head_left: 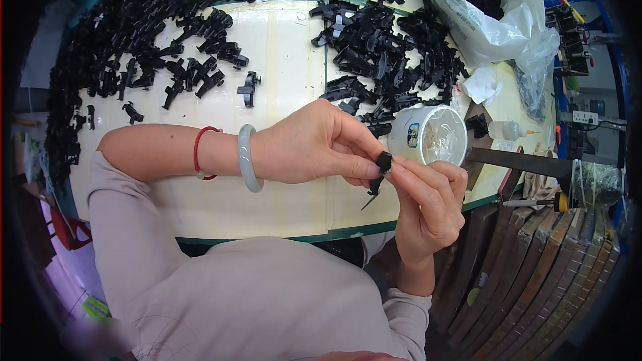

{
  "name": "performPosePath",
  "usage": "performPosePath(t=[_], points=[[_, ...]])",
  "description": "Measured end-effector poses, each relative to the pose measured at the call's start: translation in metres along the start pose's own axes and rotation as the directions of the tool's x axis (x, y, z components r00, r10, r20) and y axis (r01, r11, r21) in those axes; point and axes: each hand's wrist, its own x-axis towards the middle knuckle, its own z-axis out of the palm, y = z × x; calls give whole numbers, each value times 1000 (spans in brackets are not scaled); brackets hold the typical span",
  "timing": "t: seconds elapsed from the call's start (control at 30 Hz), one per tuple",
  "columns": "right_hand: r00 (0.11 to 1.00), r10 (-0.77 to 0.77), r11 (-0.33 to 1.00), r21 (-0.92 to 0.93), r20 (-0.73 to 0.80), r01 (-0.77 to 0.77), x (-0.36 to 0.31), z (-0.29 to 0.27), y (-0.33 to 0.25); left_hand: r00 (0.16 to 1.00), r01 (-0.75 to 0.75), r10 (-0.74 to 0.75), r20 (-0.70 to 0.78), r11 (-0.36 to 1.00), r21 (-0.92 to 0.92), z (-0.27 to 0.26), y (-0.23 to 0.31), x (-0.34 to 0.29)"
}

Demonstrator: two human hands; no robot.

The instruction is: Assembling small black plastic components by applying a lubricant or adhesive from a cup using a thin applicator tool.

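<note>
Over the table's near edge, my left hand (314,144) pinches a small black plastic part (383,160) between thumb and forefinger. The fingertips of my right hand (431,204) are pressed together at the part's right side and meet it there. A dark lower piece of the part and a thin pointed end (369,202) stick out below my left fingers; whether that end belongs to the part, I cannot tell. My fingers hide much of the part. Right behind my hands lie a white tub (428,135) on its side and a pile of similar black parts (381,47).
A larger heap of black parts (114,47) covers the table's left side. One part (249,89) lies alone mid-table. At the back right stands a white plastic bag (495,20) of black pieces. A small bottle (508,130) and a dark metal bar (521,160) are at right.
</note>
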Motion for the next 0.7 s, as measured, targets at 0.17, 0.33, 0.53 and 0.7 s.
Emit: performPosePath(t=[0.17, 0.33, 0.53, 0.7], points=[[1000, 3, 999, 40, -25, -2, 3, 8, 2, 998, -41, 41, -41, 999, -5, -2, 4, -3], [992, 89, 994, -47, -92, -94, -23, 0, -3, 969, 53, 15, -248, 963, 266, -22, 23, -20], [998, 68, 995, -77, 4, -68, -49, 30, 12, 865, 309, 52, -499, 729, 611, -49, 23, -53], [995, 71, 995, -78, 72, -66, -47, 40, 13, 809, 336, 337, -482, 408, 849, -51, 30, -69]])
